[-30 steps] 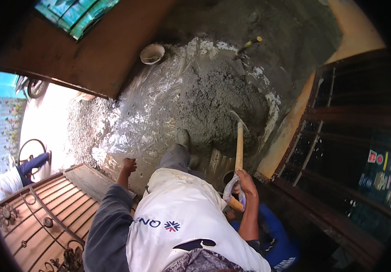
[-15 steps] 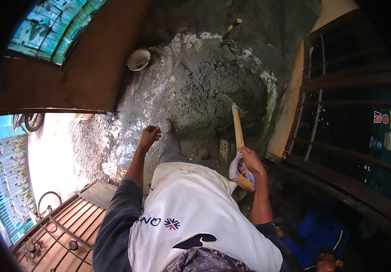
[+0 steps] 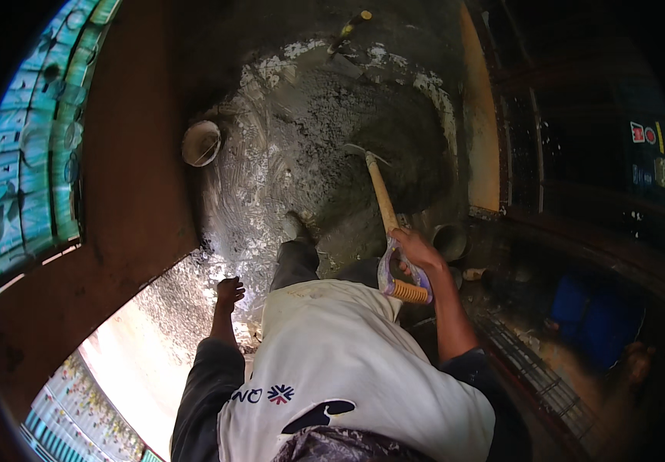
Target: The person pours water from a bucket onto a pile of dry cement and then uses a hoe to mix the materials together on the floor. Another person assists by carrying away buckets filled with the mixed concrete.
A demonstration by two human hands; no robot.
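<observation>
My right hand (image 3: 415, 249) is closed round the wooden shaft of a shovel (image 3: 379, 189), just above its purple D-shaped grip with a ribbed yellow bar. The shaft slants away to the far left, and only a thin pale edge of the blade shows at the wet grey mortar (image 3: 324, 115). Apart from the tool, my left hand (image 3: 230, 290) hangs out to the left with nothing visible in it, its fingers loosely parted. One of my feet stands at the near edge of the mortar.
A whitish bucket (image 3: 201, 143) stands at the left by a brown wall. Beyond the mortar another handle with a yellow end (image 3: 351, 27) sticks up. A dark round container (image 3: 450, 242) lies right of my right hand. At the lower right, blue clothing (image 3: 590, 319) suggests another person.
The view has swung round, bringing the container at right into sight. My left hand has dropped back toward my body. My right hand keeps its hold on the shovel.
</observation>
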